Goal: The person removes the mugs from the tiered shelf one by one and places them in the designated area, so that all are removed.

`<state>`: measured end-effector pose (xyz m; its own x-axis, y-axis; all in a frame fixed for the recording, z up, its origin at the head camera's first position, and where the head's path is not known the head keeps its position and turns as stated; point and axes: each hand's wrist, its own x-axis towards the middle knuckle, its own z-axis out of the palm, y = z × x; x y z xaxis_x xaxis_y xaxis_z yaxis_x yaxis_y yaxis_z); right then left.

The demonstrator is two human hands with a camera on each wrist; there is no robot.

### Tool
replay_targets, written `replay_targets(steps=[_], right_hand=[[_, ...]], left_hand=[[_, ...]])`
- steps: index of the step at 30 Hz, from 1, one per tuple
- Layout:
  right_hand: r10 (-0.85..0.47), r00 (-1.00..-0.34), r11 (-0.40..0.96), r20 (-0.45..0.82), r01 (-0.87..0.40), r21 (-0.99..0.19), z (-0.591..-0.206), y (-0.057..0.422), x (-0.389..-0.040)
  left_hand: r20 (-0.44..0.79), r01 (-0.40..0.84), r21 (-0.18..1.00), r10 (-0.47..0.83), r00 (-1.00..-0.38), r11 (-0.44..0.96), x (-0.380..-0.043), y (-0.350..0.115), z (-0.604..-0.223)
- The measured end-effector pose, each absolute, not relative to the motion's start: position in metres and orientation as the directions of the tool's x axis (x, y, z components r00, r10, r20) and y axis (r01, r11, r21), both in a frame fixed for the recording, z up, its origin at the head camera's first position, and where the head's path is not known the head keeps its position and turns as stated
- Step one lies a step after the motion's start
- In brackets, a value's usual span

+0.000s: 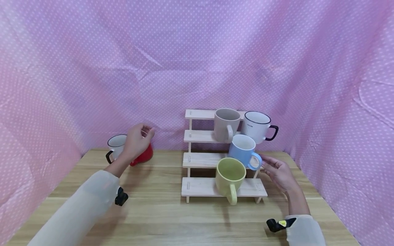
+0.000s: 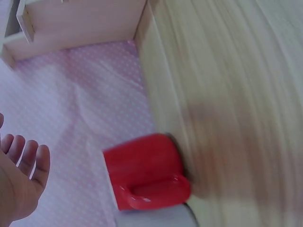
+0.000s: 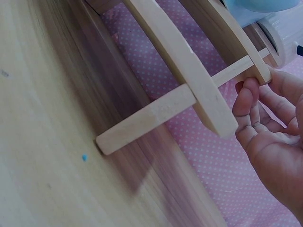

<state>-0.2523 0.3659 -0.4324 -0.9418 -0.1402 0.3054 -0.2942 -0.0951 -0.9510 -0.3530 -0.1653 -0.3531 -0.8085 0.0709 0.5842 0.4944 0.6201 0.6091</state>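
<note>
My left hand hovers over a red mug, its fingers loosely bent with nothing in them. In the left wrist view that red mug sits apart from the fingers, its handle showing. My right hand is at the right side of a stepped wooden rack. The right wrist view shows its thumb and fingertips pinching the end of one rack shelf. On the rack stand a grey-beige mug, a white mug with black handle, a blue mug and a yellow-green mug.
Another white mug with a black handle stands left of the red one, partly behind my left hand. A pink dotted cloth hangs behind and at both sides of the wooden table. Mug handles jut out from the rack.
</note>
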Motion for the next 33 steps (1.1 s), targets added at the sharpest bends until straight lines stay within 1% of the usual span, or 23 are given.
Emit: replay_targets(steps=[5, 11, 22, 25, 33], right_hand=[[-0.144, -0.935, -0.122, 0.323, -0.308, -0.944, -0.432, 0.365, -0.252], [-0.136, -0.942, -0.109, 0.308, -0.294, -0.950, -0.433, 0.366, -0.251], [-0.137, -0.944, -0.104, 0.300, -0.287, -0.952, -0.432, 0.364, -0.250], [-0.135, -0.945, -0.107, 0.298, -0.286, -0.952, -0.431, 0.364, -0.249], [-0.141, -0.939, -0.108, 0.313, -0.299, -0.948, -0.431, 0.364, -0.250]], left_hand=[[0.588, 0.546, 0.585, 0.149, -0.795, 0.600, -0.351, -0.145, -0.342], [0.590, 0.591, 0.566, 0.218, -0.778, 0.575, -0.350, -0.121, -0.332], [0.615, 0.680, 0.497, 0.335, -0.714, 0.539, -0.347, -0.084, -0.326], [0.601, 0.699, 0.496, 0.377, -0.705, 0.515, -0.344, -0.076, -0.324], [0.540, 0.710, 0.510, 0.461, -0.704, 0.485, -0.340, -0.058, -0.317]])
